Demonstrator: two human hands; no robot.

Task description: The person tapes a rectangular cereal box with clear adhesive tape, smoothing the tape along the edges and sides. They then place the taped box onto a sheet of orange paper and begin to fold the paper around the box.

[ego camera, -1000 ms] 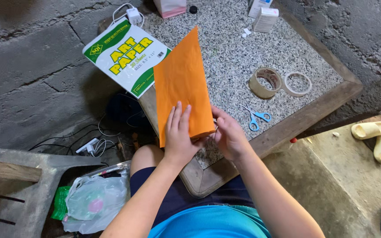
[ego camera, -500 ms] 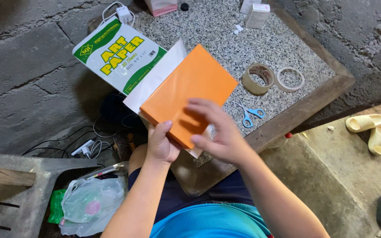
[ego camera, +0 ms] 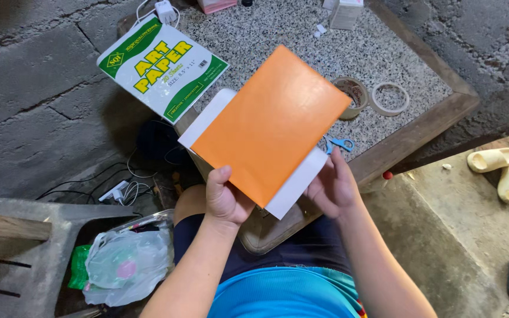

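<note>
At frame centre, the left hand (ego camera: 226, 199) pinches the orange paper sheet (ego camera: 269, 126) by its lower edge; the right hand (ego camera: 332, 187) grips its white backing (ego camera: 297, 188). Light, floppy, easily creased — best held at edges.

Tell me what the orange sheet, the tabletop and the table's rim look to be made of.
Orange sheet: paper, matte, with a white underside or a white sheet behind it; thin, held flat in the left hand and right hand.
Tabletop: speckled grey and white, likely granite or terrazzo, smooth.
Rim: brown, grain-like streaks, probably wood, worn.
</note>
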